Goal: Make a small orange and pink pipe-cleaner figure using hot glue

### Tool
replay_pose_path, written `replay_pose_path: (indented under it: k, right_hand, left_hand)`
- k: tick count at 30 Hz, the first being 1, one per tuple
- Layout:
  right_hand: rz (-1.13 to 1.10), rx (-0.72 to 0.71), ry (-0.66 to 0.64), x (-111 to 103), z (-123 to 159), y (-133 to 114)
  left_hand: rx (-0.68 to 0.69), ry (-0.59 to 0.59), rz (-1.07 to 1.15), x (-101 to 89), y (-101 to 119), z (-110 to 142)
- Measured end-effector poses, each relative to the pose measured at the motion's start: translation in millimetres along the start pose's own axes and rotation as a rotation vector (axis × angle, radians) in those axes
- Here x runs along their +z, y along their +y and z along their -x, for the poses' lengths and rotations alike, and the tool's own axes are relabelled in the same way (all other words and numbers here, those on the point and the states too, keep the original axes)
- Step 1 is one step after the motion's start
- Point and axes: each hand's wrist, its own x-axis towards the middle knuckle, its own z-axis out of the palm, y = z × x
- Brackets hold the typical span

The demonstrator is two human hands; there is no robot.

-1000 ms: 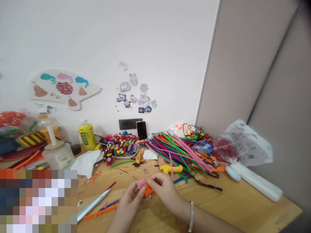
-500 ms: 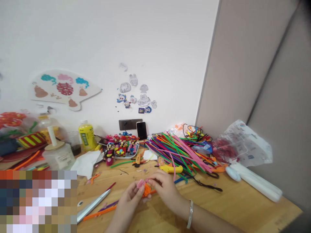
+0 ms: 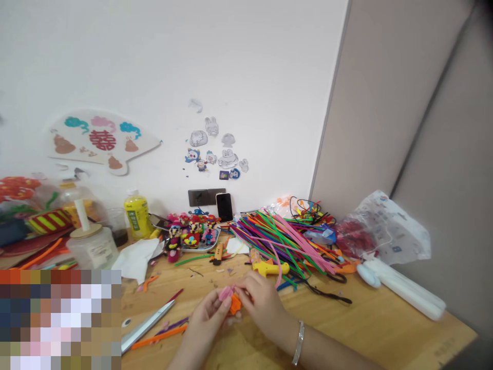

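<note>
Near the front middle of the table, my left hand (image 3: 210, 314) is closed on a small pink and orange pipe-cleaner piece (image 3: 234, 304). The pink part (image 3: 226, 293) sits at the top, by the left thumb, with the orange part just below and to its right. My right hand (image 3: 257, 297) comes in from the right, its thumb and forefinger pinched at the right edge of the same piece. Where its fingertips meet the piece is partly hidden. Beyond the hands lies a yellow hot glue gun (image 3: 271, 267). Scissors (image 3: 148, 326) rest to the left.
A heap of coloured pipe cleaners (image 3: 285, 236) spreads behind the glue gun. Several small figures stand on a tray (image 3: 217, 239) beside a leaning phone (image 3: 224, 207). A yellow-labelled bottle (image 3: 137, 216) and a clear jar (image 3: 92, 249) are at left; a white roll (image 3: 408, 290) lies at right.
Both hands stay together on the piece, which has turned slightly. The orange strip that stuck out to the right under my right hand no longer shows.
</note>
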Motion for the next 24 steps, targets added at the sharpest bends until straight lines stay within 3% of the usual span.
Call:
replay_pose_path:
  k: [8, 14, 24]
  right_hand:
    - [0.110, -0.092, -0.010, -3.7, -1.6, 0.0]
    - [0.295, -0.280, -0.071, -5.4, -3.4, 3.0]
    - [0.382, -0.362, -0.219, -1.2, 0.4, 11.1]
  left_hand:
    - [0.042, -0.009, -0.058, -4.7, -4.3, -0.6]
    - [0.075, -0.017, -0.150, -3.1, -1.5, 1.8]
    - [0.116, -0.024, -0.197, -6.0, -9.1, -0.9]
